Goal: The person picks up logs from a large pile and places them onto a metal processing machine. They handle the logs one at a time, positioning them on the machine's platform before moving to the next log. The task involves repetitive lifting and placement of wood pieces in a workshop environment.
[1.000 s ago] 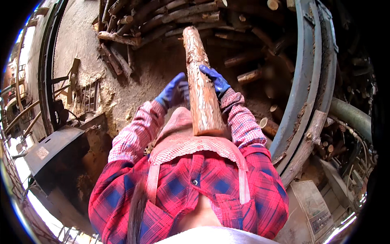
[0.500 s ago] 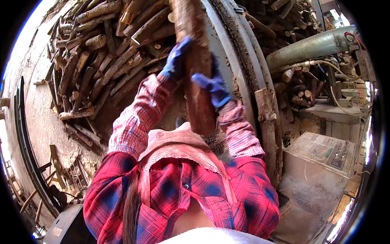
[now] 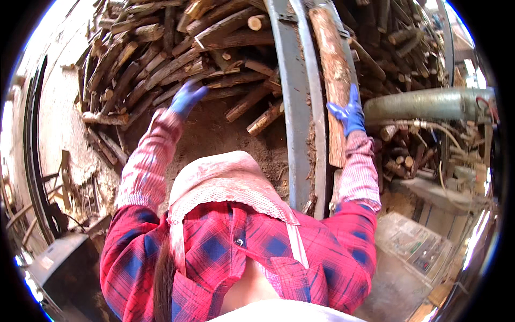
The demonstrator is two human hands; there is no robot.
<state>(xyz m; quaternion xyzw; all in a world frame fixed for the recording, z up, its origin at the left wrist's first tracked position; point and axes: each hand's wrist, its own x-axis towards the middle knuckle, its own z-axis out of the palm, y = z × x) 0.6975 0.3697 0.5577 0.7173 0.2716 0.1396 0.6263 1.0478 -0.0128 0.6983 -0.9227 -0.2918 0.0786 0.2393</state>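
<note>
A long bark-covered log (image 3: 333, 67) lies lengthwise in the metal trough (image 3: 296, 102) to my right. My right hand (image 3: 350, 111), in a blue glove, rests against the log's right side toward its near end. Its thumb lies over the bark and the fingers stretch along the edge, spread apart rather than wrapped round it. Off to the left, my left hand (image 3: 188, 99), also gloved in blue, hovers above bare ground in front of the woodpile. It is slightly blurred, with fingers apart and nothing in them.
A big pile of logs (image 3: 155, 70) spreads across the far left, and more logs (image 3: 410, 37) lie beyond the trough. A thick metal cylinder (image 3: 429, 104) with hoses stands at the right. Below it sits a metal control box (image 3: 413, 247).
The log, held up between both hands before, now lies in the trough on the right. My left hand has let go and moved left; my right hand has moved right with the log.
</note>
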